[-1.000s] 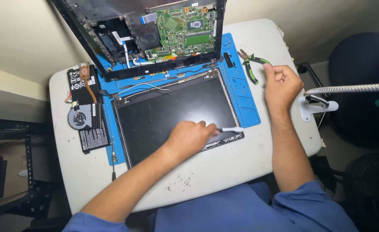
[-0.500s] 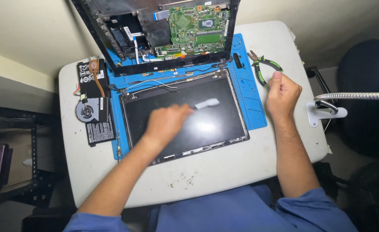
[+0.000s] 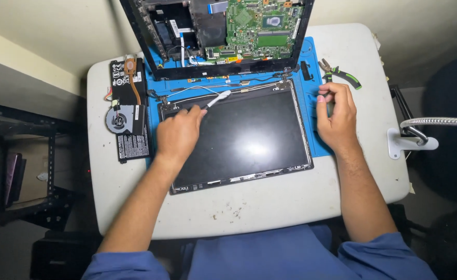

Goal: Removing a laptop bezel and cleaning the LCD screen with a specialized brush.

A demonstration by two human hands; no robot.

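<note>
So the left hand (image 3: 179,132) is being rested on the upper left part of the screen panel (image 3: 244,137), fingers curled closed around a thin white tool (image 3: 217,98). The tool is being held like a pen, and its long axis is being run up and to the right, away from the knuckles, so the free tip is ending up right at the panel's top edge, just beside the white cable (image 3: 197,89) that's being routed along that edge. That's the bit that matters: the tip is pointing toward the hinge side, not toward the person.

The right hand (image 3: 336,114) is being kept at the panel's right edge, over the blue mat (image 3: 311,78), fingers pinched loosely together. Whether anything small is being held in that pinch can't be told from here. The green-handled pliers (image 3: 340,72) are lying just beyond it, up and to the right, not being touched.

The left hand is clearly the nearer one to the cable and the top left corner of the panel; the right one is well apart from that spot.

Off to the left of the mat, a fan with its copper heat pipe (image 3: 122,111) is being left on top of a black battery (image 3: 130,137) on the counter (image 3: 270,207). The opened laptop base with its green board (image 3: 259,23) is being propped up behind the panel
</note>
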